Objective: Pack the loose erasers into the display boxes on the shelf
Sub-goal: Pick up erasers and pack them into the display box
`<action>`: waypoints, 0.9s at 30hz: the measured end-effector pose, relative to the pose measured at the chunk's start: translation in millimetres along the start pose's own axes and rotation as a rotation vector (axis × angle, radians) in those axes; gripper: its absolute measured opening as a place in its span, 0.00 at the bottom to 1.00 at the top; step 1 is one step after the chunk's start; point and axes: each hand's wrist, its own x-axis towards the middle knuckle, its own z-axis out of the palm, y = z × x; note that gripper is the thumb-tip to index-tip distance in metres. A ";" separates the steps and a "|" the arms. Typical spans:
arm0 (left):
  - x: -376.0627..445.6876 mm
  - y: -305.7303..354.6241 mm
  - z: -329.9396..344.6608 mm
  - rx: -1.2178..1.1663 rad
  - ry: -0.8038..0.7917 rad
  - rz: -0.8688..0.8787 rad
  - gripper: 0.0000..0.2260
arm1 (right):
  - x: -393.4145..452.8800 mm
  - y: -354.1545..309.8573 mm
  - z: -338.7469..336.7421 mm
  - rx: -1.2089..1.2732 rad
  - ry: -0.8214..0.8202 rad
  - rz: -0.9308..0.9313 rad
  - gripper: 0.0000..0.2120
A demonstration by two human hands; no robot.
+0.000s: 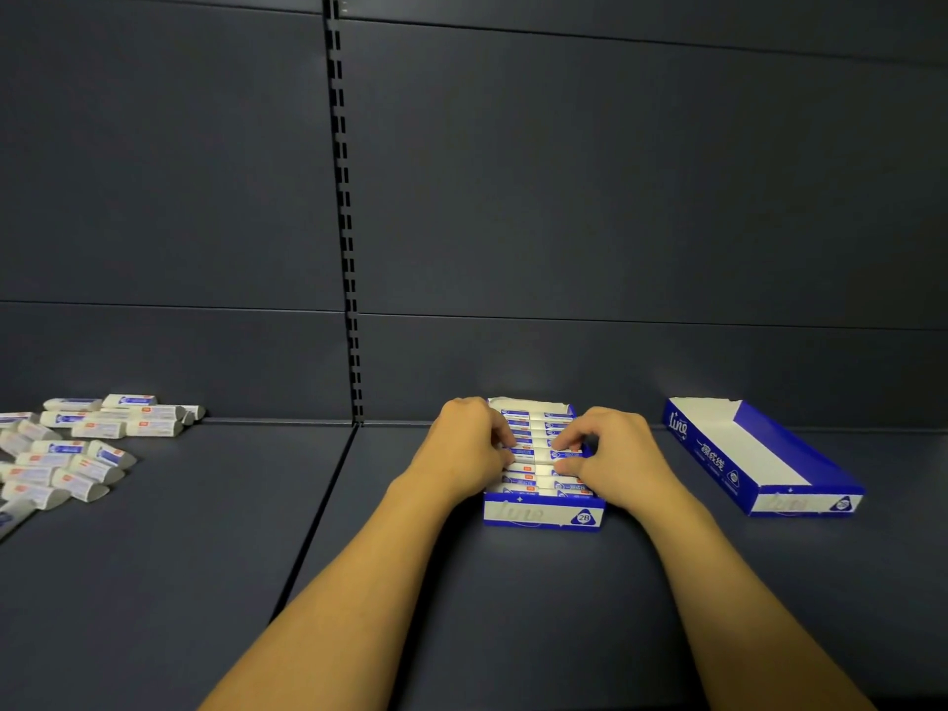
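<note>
Looking down at a dark shelf (pixel 205 556) from head height, with two bare forearms reaching forward. Far to the left of the left hand, well apart from it, lies a pile (pixel 72 449) of loose white erasers with blue and red labels, some flat, some tilted across each other. The left hand (pixel 469 443) rests on the left side of a blue and white box (pixel 541 513), its fingers curled down onto the erasers (pixel 533 456) packed in rows inside. The box sits between the two hands, its near wall marked 2B. The right hand (pixel 608 454) rests on the box's right side, fingers likewise curled, the tips touching the row of erasers near the middle. Whether either hand is pinching one eraser or only pressing on the row cannot be told. To the right of the right hand, near but not touching, stands a second box (pixel 800 492), open-topped and angled, showing a white floor.
</note>
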 end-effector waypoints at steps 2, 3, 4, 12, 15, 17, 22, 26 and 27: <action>0.6 0.3 0.4 0.001 0.002 -0.001 0.08 | 0.3 1.0 0.8 0.003 -0.004 0.004 0.15; 1.0 0.3 0.7 -0.001 0.004 -0.001 0.08 | 0.4 1.7 1.2 -0.001 -0.005 -0.001 0.15; 1.6 -0.1 1.4 -0.005 0.003 -0.004 0.08 | 0.3 2.5 1.6 -0.006 -0.005 -0.008 0.14; 2.7 -4.5 3.8 -0.014 0.019 0.008 0.07 | 0.7 5.8 4.4 0.005 0.036 -0.031 0.06; 1.3 -3.0 0.4 -0.040 0.024 0.012 0.10 | -0.4 3.7 4.0 0.021 0.040 -0.024 0.06; -1.7 -2.1 -1.3 -0.117 0.028 -0.019 0.10 | -2.2 2.1 2.5 0.035 0.036 -0.012 0.07; -8.3 1.0 -19.0 -0.068 0.112 -0.029 0.10 | -8.0 -5.4 -10.5 0.036 0.076 -0.023 0.09; -19.9 0.8 -51.7 0.050 0.128 -0.036 0.11 | -15.4 -21.2 -24.8 0.018 0.071 -0.056 0.11; -24.4 -1.7 -59.6 0.092 0.117 -0.045 0.11 | -17.3 -26.8 -28.0 0.002 0.052 -0.068 0.11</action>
